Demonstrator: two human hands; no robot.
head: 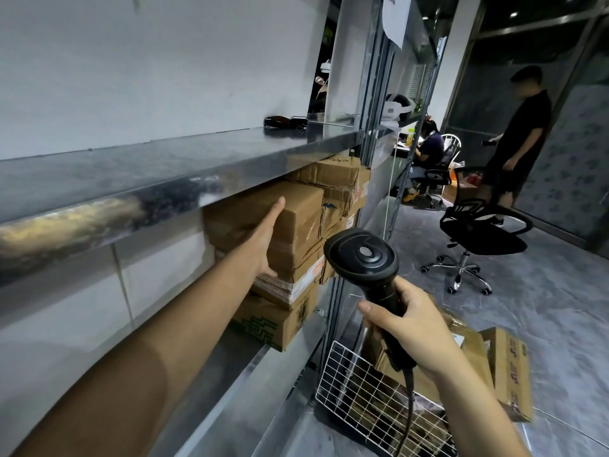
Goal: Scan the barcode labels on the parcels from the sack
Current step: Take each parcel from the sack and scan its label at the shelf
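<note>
At centre frame the left hand (263, 240) lies flat, fingers straight, against the top parcel (296, 219) stacked on the metal shelf (164, 169). The right hand (405, 328) grips the barcode scanner (364, 255) by its handle, lower right of centre. The taped cardboard box looks stiff and probably fairly light; it is best taken by its side faces or corners.

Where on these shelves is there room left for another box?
The lower shelf looks bare left of the stacked boxes, under the left hand's arm. The upper shelf is bare up to the dark objects. The stack nearly fills its corner.
</note>
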